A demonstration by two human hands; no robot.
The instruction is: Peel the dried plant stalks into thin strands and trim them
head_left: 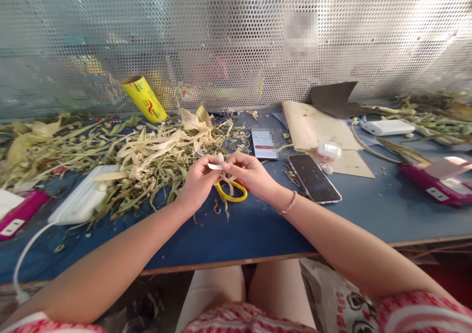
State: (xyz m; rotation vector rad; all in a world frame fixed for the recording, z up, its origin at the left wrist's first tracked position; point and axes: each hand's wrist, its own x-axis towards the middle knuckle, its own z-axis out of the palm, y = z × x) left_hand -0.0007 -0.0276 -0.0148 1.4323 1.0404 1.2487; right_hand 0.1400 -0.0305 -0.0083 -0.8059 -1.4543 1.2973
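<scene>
My left hand (199,181) and my right hand (254,174) meet above the blue table, with fingers pinched together. Between their fingertips is a pale, thin strip (215,166) that looks like dried corn husk. Part of it is hidden by the fingers. Just below them lie scissors with a yellow handle (236,198); their blades are covered from view. A heap of dried husks and leaves (147,151) spreads beside and behind my left hand. To the right of my right wrist rests a dark-screened phone (314,179).
A yellow tube (145,99) leans behind the heap. Brown paper (320,126) and a lit-screen device (264,143) lie farther back. Magenta power strips (431,180) sit at both sides, a white box with a cable (83,200) at left. A perforated metal panel (236,43) closes the back.
</scene>
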